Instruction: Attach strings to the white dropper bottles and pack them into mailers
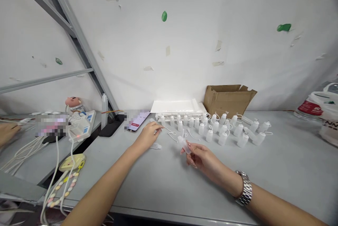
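Observation:
My right hand (198,154) grips a small translucent white squeeze bottle (182,142), tilted, between thumb and fingers. To its left, my left hand (151,132) has its fingertips pinched on the end of a thin white strap (167,129). Another thin white looped strap (190,135) lies on the table just beyond the held bottle. Beneath my left hand, a clear bottle-like piece (156,146) lies on its side, partly covered. Many similar small bottles (209,135) stand upright behind my hands, several with looped straps on their caps.
At the back are a white stack of trays (175,106) and an open cardboard box (228,101). A phone (137,121) lies left of my left hand. Large plastic jugs (311,104) stand at right. Cables and a power strip (81,127) are at left, with another person's hand (7,132).

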The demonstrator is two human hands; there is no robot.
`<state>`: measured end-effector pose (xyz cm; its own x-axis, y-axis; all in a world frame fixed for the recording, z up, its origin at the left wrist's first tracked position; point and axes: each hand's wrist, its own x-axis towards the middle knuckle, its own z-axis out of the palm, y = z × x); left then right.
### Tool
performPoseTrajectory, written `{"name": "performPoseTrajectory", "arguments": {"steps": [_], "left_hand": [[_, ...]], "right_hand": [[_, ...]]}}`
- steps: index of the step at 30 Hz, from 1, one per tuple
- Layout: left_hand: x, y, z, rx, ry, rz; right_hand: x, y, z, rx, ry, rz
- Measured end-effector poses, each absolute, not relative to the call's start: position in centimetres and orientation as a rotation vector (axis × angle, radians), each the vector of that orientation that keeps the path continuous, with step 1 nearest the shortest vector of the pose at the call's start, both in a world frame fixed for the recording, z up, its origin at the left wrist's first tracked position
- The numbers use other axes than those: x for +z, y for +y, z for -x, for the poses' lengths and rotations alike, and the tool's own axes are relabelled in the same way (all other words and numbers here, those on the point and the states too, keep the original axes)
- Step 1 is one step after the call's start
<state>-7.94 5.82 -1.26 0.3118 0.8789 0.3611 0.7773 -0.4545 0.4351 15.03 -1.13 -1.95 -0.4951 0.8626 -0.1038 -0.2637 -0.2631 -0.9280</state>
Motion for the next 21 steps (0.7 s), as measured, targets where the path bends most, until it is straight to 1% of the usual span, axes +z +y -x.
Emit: {"name": "performPoseTrajectory", "arguments": {"steps": [6, 9, 11, 13, 21], "left_hand": [[-0.2, 5.4, 7.6, 0.992, 1.522, -2.164], [-0.3, 5.6, 8.2, 0.835, 1.525, -2.169], [-0.6, 5.8, 8.7, 0.674, 1.531, -2.247], [-1.0, 5.9, 9.1, 0.587, 1.539, -2.323], [-1.3, 5.9, 8.9, 0.612, 1.493, -2.331]], "right_hand": [[-2.1, -1.1, -14.9, 1.825, -1.212, 0.883], [-1.9, -1.2, -14.9, 1.809, -1.213, 0.91], [-1.8, -1.2, -14.8, 1.811, -1.216, 0.916], [-1.7, -1.3, -14.8, 1.811, -1.222, 0.921], [-1.9, -1.3, -15.0, 1.799, -1.239, 0.928]]}}
